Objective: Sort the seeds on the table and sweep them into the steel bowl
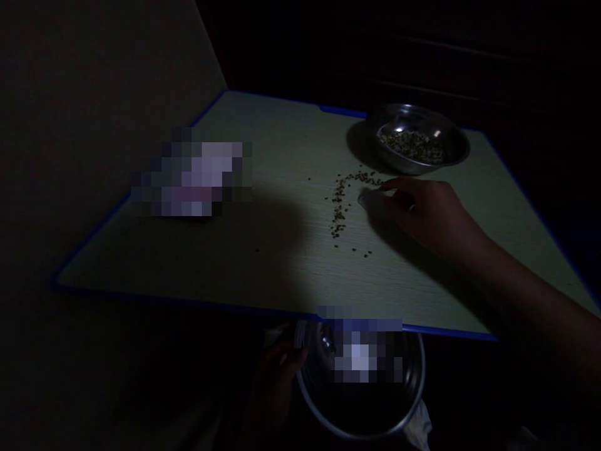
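Observation:
My right hand point(425, 200) is closed around a small pale translucent piece point(370, 200), low over the table; its exact kind is too dark to tell. Just beyond its fingertips, small dark seeds point(338, 203) lie in a curved line with a few strays. A metal bowl point(416, 166) holding many more of these seeds point(410, 145) stands behind that hand. Below the table's front edge, my left hand point(282, 376) grips the left rim of a round metal pot point(361, 432). The pot's mouth faces up under the edge, and part of its inside is blurred out.
The pale wood-grain table point(263, 282) has a blue edge strip. A pixelated item point(201, 181) lies on its left side. A pale wall or panel point(107, 81) rises at the left. The room is very dark. Whitish cloth point(420, 426) shows beside the pot.

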### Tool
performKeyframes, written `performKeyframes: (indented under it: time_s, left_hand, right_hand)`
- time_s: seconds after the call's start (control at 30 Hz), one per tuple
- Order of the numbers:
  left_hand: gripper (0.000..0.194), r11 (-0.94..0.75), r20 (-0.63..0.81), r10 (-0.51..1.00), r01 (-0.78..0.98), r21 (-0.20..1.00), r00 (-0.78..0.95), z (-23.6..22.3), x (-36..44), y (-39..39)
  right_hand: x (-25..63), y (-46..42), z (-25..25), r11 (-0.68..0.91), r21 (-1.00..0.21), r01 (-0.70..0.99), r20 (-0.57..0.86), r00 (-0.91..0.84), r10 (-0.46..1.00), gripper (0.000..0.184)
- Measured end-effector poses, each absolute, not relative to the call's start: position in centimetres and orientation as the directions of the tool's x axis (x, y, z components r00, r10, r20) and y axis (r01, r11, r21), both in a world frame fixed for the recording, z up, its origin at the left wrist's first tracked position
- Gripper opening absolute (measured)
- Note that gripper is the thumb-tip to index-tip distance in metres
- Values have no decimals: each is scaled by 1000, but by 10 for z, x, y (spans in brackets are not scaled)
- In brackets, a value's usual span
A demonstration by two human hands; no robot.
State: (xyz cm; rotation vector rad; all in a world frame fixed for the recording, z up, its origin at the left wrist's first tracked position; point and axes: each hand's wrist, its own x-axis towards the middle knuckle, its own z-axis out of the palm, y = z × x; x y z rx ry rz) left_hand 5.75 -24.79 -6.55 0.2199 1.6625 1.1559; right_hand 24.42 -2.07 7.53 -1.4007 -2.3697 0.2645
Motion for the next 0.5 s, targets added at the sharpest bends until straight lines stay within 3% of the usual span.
performKeyframes:
  time_s: [0.33,0.4,0.5]
  left_hand:
    - [17,510,-672,651,-452,732,-353,-73,57,-252]
    - [22,518,-692,605,-466,717,-392,-74,57,-252]
    - [22,521,-697,583,-466,715,-419,-72,58,-252]
  right_hand:
    - [271,-12,81,324,-175,930,187,-291,938,37]
    - [273,-14,83,342,-155,927,206,-308,929,37]
    - [271,-21,85,490,-208,847,280,-428,859,35]
